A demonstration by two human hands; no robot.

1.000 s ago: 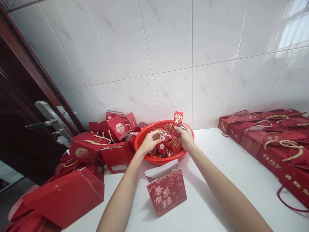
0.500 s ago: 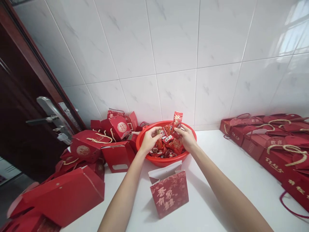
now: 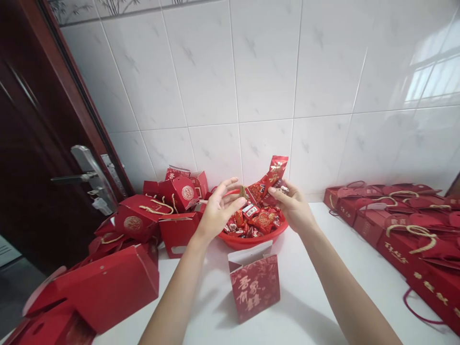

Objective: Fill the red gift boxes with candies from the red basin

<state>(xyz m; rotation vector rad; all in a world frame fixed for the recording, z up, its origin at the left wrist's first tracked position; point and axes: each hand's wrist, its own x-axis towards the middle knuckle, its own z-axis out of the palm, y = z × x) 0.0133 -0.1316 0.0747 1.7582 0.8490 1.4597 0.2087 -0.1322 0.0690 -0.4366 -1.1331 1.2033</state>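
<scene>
My right hand (image 3: 296, 206) pinches a bunch of red candy packets (image 3: 276, 173) above the red plastic basin (image 3: 253, 243); the tallest packet stands up with gold print. My left hand (image 3: 215, 211) is over the basin's left side, fingers stretched and apart. A small gold-green wrapper (image 3: 243, 192) shows just beyond its thumb; what supports it is unclear. Wrapped candies (image 3: 264, 220), mostly red, fill the basin. In front of the basin, a red gift box (image 3: 256, 289) with pale gold characters stands upright, its top flaps up.
Red gift boxes (image 3: 129, 213), some with rope handles, are heaped on the left of the white table (image 3: 305, 306). Rows of closed red boxes (image 3: 381, 239) line the right side. Behind is a tiled wall (image 3: 266, 72); a dark door with a metal handle (image 3: 89, 172) is at left.
Both hands have risen a little and moved apart. The right hand has carried the packets up and to the right, while the left hand's fingers have opened. The camera view has shifted slightly.
</scene>
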